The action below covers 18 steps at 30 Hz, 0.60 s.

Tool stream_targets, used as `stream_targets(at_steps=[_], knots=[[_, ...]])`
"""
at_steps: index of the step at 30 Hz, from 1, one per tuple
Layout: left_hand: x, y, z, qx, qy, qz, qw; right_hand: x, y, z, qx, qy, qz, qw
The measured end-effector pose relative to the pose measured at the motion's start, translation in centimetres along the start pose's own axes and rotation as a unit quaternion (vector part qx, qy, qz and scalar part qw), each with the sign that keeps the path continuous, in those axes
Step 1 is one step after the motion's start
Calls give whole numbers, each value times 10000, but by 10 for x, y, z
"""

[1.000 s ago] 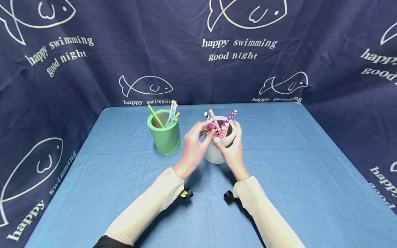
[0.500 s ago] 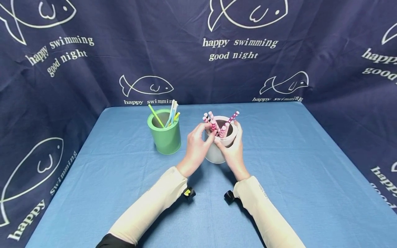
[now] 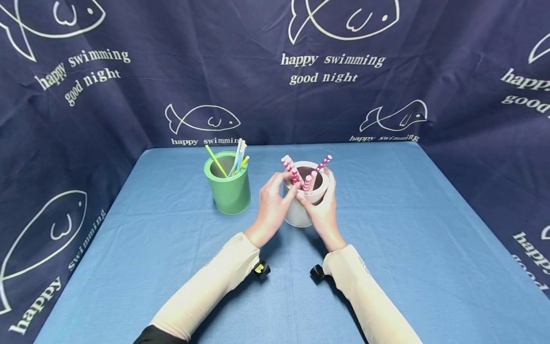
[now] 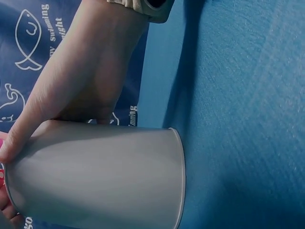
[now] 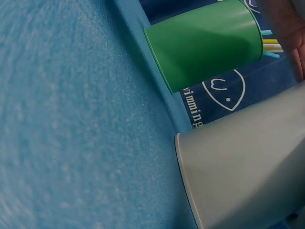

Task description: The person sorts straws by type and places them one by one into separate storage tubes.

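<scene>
A white canister [image 3: 298,212] stands upright on the blue cloth with several pink paper straws [image 3: 309,181], striped and dotted, leaning inside it. My right hand [image 3: 323,210] grips its right side, fingers round the far rim and thumb on the near rim. At the left rim, my left hand [image 3: 275,200] pinches a pink dotted straw [image 3: 294,175] between thumb and index finger. The left wrist view shows the left thumb [image 4: 14,140] lying over the rim, beside the canister wall [image 4: 105,171]. In the right wrist view the wall [image 5: 248,162] fills the lower right.
To the left stands a green canister [image 3: 232,196] with several slim straws, among them a lime one [image 3: 216,161] leaning left and white, blue and yellow ones on the right. A blue cloth [image 3: 386,229] covers the table; a dark fish-print curtain [image 3: 266,95] hangs behind.
My left hand has shifted slightly right and settled at the rim. The straws near it have moved, and a dark-banded one has dropped out of sight. The right hand stays put.
</scene>
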State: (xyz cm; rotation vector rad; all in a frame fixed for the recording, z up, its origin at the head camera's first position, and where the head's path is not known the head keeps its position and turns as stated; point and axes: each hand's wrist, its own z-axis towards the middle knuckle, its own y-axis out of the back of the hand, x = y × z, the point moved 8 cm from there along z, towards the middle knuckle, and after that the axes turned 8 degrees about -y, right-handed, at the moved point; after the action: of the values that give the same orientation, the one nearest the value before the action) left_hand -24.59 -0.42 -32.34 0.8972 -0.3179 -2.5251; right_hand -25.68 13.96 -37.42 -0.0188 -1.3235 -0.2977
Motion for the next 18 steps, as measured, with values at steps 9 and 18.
stream_targets(at_steps=[9,18], knots=[[-2,7,-3,-44,-186,-86,9998,-14,2,7,-164,328,-494,9981],[-4,13,-20,762,-763,-107,9941,-6,7,7,163,300,-930,9951]])
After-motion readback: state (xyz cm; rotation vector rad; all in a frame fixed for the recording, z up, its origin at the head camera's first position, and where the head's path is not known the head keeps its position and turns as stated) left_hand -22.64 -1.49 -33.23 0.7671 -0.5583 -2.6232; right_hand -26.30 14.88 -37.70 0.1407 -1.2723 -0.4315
